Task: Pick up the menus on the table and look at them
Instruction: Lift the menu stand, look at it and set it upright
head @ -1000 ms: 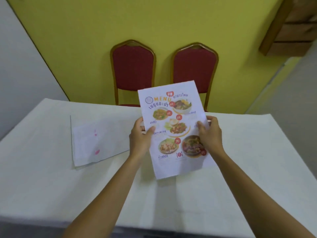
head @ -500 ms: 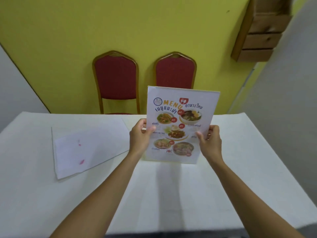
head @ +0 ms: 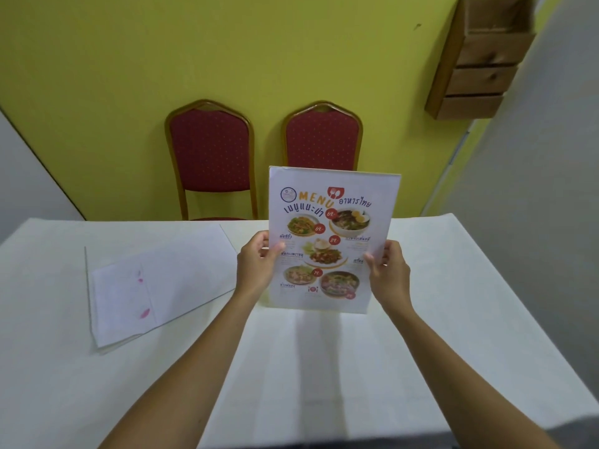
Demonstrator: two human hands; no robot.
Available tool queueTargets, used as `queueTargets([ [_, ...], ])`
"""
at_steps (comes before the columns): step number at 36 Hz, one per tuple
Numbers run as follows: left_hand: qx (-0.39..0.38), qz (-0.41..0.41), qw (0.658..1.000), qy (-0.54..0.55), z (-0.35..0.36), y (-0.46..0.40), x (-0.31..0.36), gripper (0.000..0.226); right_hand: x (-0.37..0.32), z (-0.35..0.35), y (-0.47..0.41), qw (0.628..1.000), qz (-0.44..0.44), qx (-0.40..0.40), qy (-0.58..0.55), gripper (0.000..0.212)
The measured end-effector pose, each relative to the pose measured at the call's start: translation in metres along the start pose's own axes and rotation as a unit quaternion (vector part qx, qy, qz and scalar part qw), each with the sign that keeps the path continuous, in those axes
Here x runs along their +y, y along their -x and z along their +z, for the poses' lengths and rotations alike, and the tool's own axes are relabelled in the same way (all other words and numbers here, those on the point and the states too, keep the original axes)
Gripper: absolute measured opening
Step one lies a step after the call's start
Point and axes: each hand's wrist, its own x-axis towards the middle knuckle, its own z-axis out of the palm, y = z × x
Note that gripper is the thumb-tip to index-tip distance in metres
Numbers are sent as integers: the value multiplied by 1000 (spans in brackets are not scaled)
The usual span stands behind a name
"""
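A laminated menu (head: 327, 222) with food photos and the word MENU stands nearly upright above the white table (head: 324, 367), its printed side facing me. My left hand (head: 256, 267) grips its left edge, thumb on the front. My right hand (head: 389, 270) grips its right edge the same way. To the left, a second menu (head: 155, 286) lies flat on the table, its pale back up with faint pink marks showing through. More sheets seem stacked under it.
Two red padded chairs (head: 210, 157) (head: 324, 140) with gold frames stand behind the table's far edge, against a yellow wall. A wooden wall shelf (head: 479, 63) hangs at the upper right. A grey wall runs along the right side.
The menu has been lifted from a slanted pose to nearly upright and square to me. Both hands keep their grip on its edges. The camera view has tilted up.
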Motion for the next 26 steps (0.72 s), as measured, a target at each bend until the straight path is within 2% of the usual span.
queueTargets([
  [7, -10, -9, 1000, 2, 1, 4, 0, 15, 1, 0, 0, 1000, 2, -2, -3, 24],
  [10, -26, -14, 1000, -2, -3, 7, 0, 24, -1, 0, 3, 999, -16, 37, 11, 39],
  [13, -16, -12, 1000, 6, -11, 11, 2, 35, -10, 1, 11, 990, -94, 101, 35, 59],
  [18, 14, 11, 1000, 13, -36, 19, 8, 39, -37, 12, 25, 951, -265, 154, 36, 51],
  [22, 35, 38, 998, 26, -64, 26, 9, 39, -63, 36, 43, 923, -358, 138, 36, 36],
  [26, 62, 59, 996, 5, -99, 31, 6, 40, -80, 73, 61, 917, -389, 72, 46, 32],
])
